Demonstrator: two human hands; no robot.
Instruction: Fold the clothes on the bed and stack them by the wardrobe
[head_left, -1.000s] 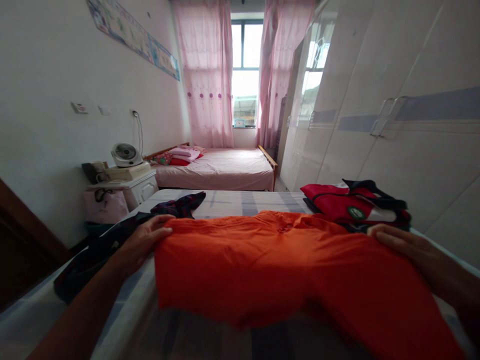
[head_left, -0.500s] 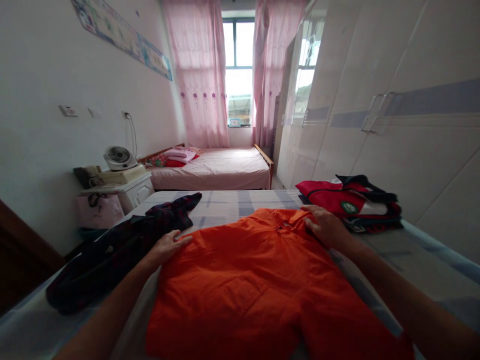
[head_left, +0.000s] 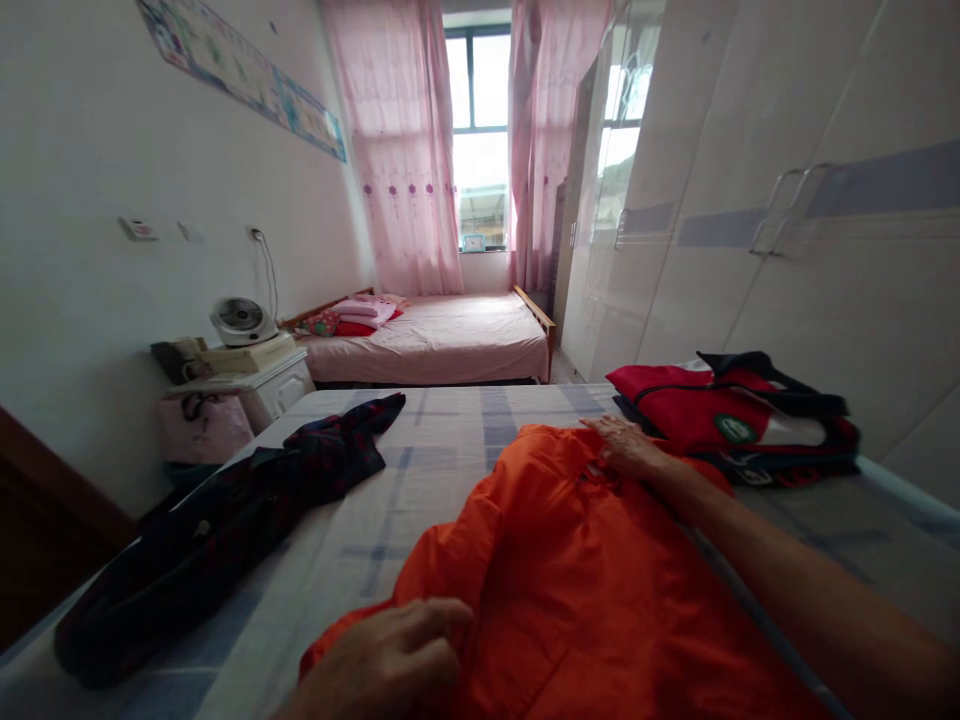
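Note:
An orange jacket (head_left: 577, 570) lies on the bed in front of me, its collar toward the far side and its left part bunched inward. My left hand (head_left: 394, 655) is low on the jacket's left side, fingers curled on the cloth. Across the collar rests my right hand (head_left: 622, 445), its fingers stretched out and slightly smeared. To the left lies a dark plaid garment (head_left: 247, 520), loosely laid out. Beyond my right hand is a pile of folded clothes (head_left: 675, 400), with a red, white and black top uppermost.
The bed carries a blue-and-white sheet (head_left: 439, 420). A second bed (head_left: 450, 335) with pink bedding stands under the window. A small fan (head_left: 244, 320) sits above a white cabinet (head_left: 281, 385) on the left. White wardrobes (head_left: 720, 290) line the right side.
My left hand has come down and toward me from the jacket's upper left edge, and that side has folded inward. My right hand stays at the collar. The view has shifted slightly left.

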